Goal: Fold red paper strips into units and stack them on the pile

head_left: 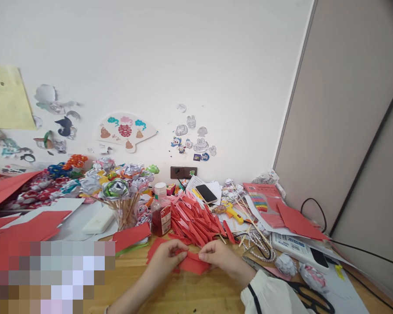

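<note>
My left hand (165,257) and my right hand (218,255) both pinch a small piece of red paper (192,263) low over the wooden desk (183,296). The paper is partly folded and its ends are hidden under my fingers. Just behind it lies a heap of folded red paper strips (193,218). A white sleeve (271,296) covers my right forearm.
A glass jar of paper flowers on sticks (124,196) and a red-liquid bottle (160,213) stand behind left. A phone (206,193), yellow tool (232,212), bead string (260,244), black scissors (314,298), red sheets (29,226) and cables (356,248) crowd the desk.
</note>
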`<state>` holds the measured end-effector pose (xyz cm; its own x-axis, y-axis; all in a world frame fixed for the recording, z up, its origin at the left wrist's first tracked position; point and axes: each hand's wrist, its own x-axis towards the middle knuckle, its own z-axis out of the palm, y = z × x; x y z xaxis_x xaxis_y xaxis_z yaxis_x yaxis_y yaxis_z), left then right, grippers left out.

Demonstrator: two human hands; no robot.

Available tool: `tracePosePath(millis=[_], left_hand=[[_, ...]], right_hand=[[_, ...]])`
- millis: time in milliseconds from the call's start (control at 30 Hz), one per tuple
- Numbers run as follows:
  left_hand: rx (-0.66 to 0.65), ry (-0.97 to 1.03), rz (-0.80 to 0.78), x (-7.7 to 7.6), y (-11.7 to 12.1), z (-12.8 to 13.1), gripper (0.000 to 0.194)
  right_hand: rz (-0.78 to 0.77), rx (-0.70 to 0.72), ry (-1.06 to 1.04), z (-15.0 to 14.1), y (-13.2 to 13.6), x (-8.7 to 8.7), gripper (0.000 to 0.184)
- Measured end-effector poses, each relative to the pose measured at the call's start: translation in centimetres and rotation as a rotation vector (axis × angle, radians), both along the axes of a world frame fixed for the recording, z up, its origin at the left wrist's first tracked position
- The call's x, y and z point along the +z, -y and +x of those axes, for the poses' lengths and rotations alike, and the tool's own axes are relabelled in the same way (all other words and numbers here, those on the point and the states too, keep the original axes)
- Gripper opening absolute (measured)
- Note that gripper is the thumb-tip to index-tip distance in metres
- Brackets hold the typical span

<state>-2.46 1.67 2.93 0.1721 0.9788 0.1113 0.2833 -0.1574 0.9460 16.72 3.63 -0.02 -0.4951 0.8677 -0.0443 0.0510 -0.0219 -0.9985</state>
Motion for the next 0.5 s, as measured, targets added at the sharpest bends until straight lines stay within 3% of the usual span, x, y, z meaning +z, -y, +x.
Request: tracePosePath(millis=[167, 333, 500], left_hand=[[0.009, -0.037, 0.032, -0.2, -0.1, 0.0, 0.020], [0.046, -0.080, 0.101, 0.7, 0.3, 0.0, 0.017], [0.034, -0.145, 0.136, 1.0, 0.6, 0.0, 0.016]], right_hand=[[-0.064, -0.025, -0.059, -0.1, -0.1, -0.1, 0.035], [-0.217, 0.055, -0.090, 0.0, 0.3, 0.6, 0.041], [-0.245, 0.086, -0.098, 0.3, 0.4, 0.7, 0.037]])
